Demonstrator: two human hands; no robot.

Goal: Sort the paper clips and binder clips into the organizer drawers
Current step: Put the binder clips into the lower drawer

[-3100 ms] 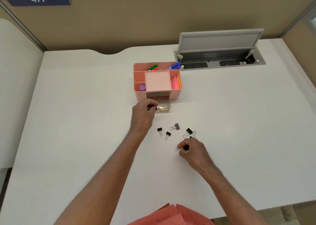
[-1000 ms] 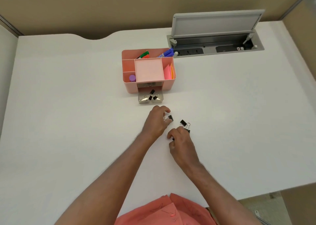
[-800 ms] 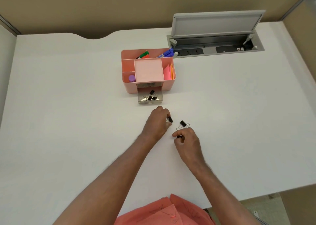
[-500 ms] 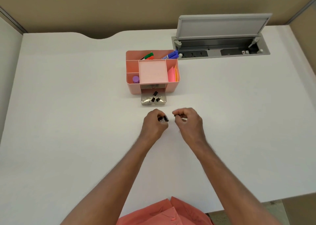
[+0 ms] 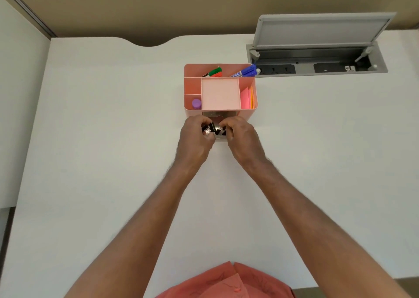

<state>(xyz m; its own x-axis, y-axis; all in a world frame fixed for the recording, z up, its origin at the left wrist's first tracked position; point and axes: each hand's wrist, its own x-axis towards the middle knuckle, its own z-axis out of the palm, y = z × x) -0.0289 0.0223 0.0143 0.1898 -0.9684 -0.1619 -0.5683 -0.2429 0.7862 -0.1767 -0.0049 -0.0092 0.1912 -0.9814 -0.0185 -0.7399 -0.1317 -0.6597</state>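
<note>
1. White desk (image 5: 90,161) fills most of the frame; its left half is bare, and no loose clips show anywhere on it.
2. Just left of centre, the left hand (image 5: 195,139) hangs over the pulled-out clear drawer (image 5: 221,139), fingers curled narrowly around black binder clips (image 5: 209,127) with silver handles.
3. At centre, above both hands, stands the pink organizer (image 5: 220,89); the drawer juts from its near face and is mostly hidden by the hands.
4. Just right of centre, the right hand (image 5: 243,139) is also curled tight over the drawer; dark clips peek out at its fingertips, but how many it holds cannot be told.
5. Risk: both hands crowd one small drawer. Letting go off-centre could bounce a clip over the low front wall onto the desk, and a knuckle pressing the drawer edge could tip or shove it.
6. At the upper right, the grey cable hatch (image 5: 317,48) stands open, well apart from the work.
</note>
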